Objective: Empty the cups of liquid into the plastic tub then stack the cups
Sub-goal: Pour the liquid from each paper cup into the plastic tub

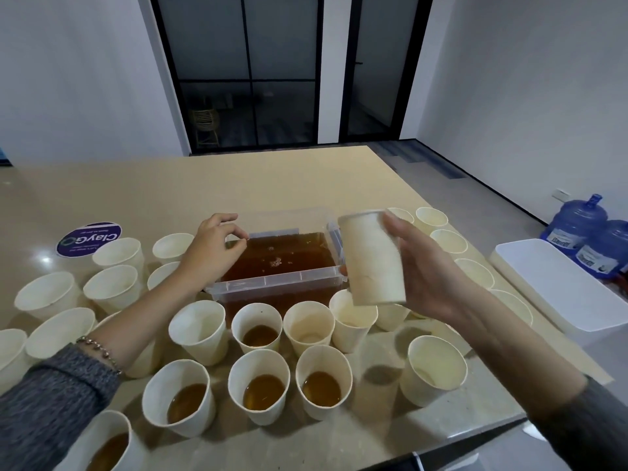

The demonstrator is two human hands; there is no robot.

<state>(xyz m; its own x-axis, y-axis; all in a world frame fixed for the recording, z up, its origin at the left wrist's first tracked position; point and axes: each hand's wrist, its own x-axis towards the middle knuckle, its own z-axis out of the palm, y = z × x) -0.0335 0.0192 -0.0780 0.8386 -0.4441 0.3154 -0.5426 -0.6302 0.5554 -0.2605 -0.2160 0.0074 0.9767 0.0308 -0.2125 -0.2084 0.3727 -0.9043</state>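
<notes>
Across the beige table (289, 178), the right hand (431, 270) grips an upturned paper cup (372, 258) beside the plastic tub (278, 283), while the left hand (212, 251) hovers with fingers loosely curled, holding nothing.

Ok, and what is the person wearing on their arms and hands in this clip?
Both hands are bare, with no gloves. The left hand has a beaded bracelet at the wrist and a mottled grey knit sleeve pushed partway up the forearm. The right hand has a dark grey sleeve on the forearm.

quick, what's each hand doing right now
Left hand: fingers loosely curled over the plastic tub's left edge, holding nothing.
Right hand: holds an upside-down paper cup beside the tub.
</notes>
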